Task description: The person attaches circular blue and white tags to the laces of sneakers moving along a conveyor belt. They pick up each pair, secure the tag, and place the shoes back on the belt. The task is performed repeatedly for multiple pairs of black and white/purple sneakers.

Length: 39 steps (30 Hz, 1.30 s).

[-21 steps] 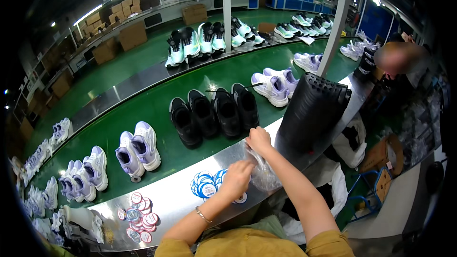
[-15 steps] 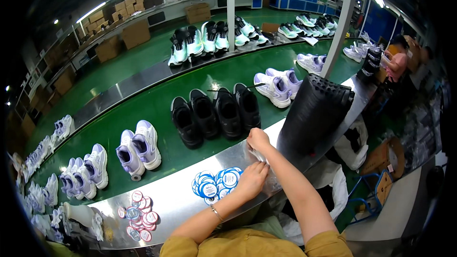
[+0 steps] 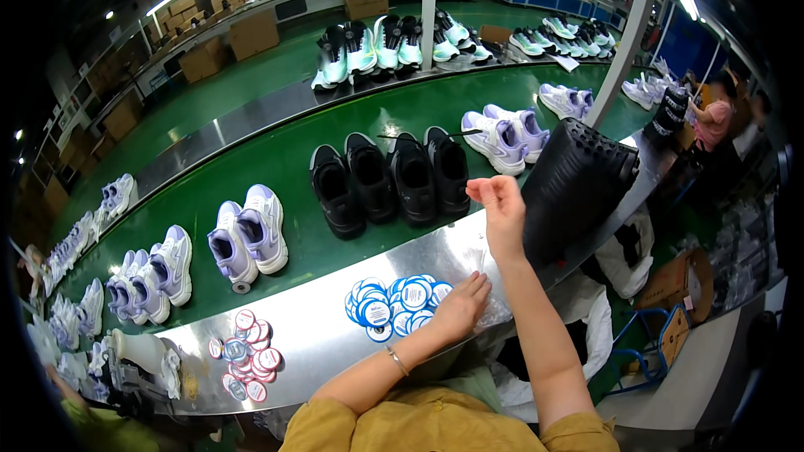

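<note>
Blue-and-white round tags point(image 3: 394, 308) lay in a loose heap on the steel ledge point(image 3: 318, 343), just left of the left hand's fingertips. Left hand point(image 3: 462, 305) rested palm down on the ledge, fingers slightly spread and flat over a crumpled clear plastic bag point(image 3: 494, 314); bag's contents could not be told. Right hand point(image 3: 501, 205) was raised above the ledge, thumb and forefinger pinched together near the top; whether anything sat in the pinch could not be told. Remaining fingers curled loosely.

Further left of the left hand, well apart from it, a second heap of red-and-white round tags point(image 3: 251, 356) lay on the same ledge. A pale spray bottle point(image 3: 142, 351) stood at the ledge's far left end.

Just right of the raised right hand stood a tall black perforated bin point(image 3: 574, 188), tilted; its inside was not visible.

Beyond the fingers, on the green conveyor belt point(image 3: 285, 167), four black sneakers point(image 3: 389, 180) sat in a row. Left of them, a lavender-and-white pair point(image 3: 247, 234); right of them, another lavender pair point(image 3: 502, 138). Further back, on a second line, mint-and-black sneakers point(image 3: 377, 46) were grouped. Cardboard boxes point(image 3: 251, 33) lined the far wall; contents not visible.
</note>
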Each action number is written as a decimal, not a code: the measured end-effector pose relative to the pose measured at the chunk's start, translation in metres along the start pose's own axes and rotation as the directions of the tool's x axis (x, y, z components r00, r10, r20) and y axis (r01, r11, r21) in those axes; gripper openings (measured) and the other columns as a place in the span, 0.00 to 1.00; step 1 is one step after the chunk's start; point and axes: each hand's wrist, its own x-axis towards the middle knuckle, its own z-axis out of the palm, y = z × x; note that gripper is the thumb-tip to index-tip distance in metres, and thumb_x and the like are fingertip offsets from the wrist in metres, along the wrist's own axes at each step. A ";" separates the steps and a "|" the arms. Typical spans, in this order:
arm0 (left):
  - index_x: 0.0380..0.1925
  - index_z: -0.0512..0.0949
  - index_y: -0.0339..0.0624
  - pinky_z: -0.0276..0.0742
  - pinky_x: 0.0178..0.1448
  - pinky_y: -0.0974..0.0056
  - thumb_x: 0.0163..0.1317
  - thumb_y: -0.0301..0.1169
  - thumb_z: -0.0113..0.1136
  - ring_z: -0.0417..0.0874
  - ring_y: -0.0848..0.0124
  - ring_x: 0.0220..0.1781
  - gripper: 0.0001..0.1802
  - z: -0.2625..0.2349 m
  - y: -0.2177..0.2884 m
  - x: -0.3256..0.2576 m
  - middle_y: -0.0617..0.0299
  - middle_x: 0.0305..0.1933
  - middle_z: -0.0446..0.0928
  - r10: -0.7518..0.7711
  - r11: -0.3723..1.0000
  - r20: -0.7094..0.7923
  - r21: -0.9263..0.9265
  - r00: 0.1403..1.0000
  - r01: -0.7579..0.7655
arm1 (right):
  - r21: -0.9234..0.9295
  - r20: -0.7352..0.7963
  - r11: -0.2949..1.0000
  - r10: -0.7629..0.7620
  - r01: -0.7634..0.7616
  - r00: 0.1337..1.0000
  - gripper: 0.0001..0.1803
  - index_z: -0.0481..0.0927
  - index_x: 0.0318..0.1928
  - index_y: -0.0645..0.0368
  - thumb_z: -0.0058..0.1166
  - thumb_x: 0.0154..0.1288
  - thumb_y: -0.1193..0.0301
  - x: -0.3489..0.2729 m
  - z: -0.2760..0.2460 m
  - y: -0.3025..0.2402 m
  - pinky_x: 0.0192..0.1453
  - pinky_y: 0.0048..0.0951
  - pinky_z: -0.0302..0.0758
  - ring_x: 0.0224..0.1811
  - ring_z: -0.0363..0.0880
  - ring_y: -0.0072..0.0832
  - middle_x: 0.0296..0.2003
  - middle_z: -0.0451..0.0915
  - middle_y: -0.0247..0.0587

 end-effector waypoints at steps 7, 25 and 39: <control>0.44 0.74 0.37 0.68 0.53 0.56 0.45 0.23 0.61 0.71 0.53 0.49 0.21 -0.091 -0.013 -0.014 0.47 0.47 0.71 -0.184 0.979 -0.079 0.079 0.980 0.190 | -0.198 0.083 0.941 0.294 -0.274 0.952 0.04 0.70 0.33 0.61 0.47 0.64 0.74 -0.039 -0.035 -0.034 0.27 0.16 0.64 0.22 0.64 0.12 0.21 0.69 0.28; 0.31 0.76 0.32 0.69 0.24 0.70 0.54 0.31 0.59 0.73 0.72 0.19 0.11 -0.108 -0.041 -0.027 0.58 0.21 0.75 -0.544 0.807 0.031 -0.256 0.839 0.532 | -0.614 0.201 0.719 0.541 -0.325 0.817 0.07 0.73 0.33 0.62 0.52 0.59 0.71 -0.130 -0.021 0.006 0.25 0.23 0.66 0.20 0.69 0.18 0.17 0.73 0.35; 0.31 0.78 0.34 0.71 0.27 0.76 0.57 0.31 0.58 0.73 0.80 0.26 0.09 -0.120 -0.020 -0.033 0.65 0.24 0.75 -0.722 0.419 0.103 -0.721 0.684 0.552 | -0.707 0.280 0.707 0.264 0.012 0.923 0.05 0.72 0.30 0.62 0.51 0.57 0.73 -0.126 0.026 0.011 0.26 0.36 0.70 0.23 0.76 0.43 0.21 0.76 0.48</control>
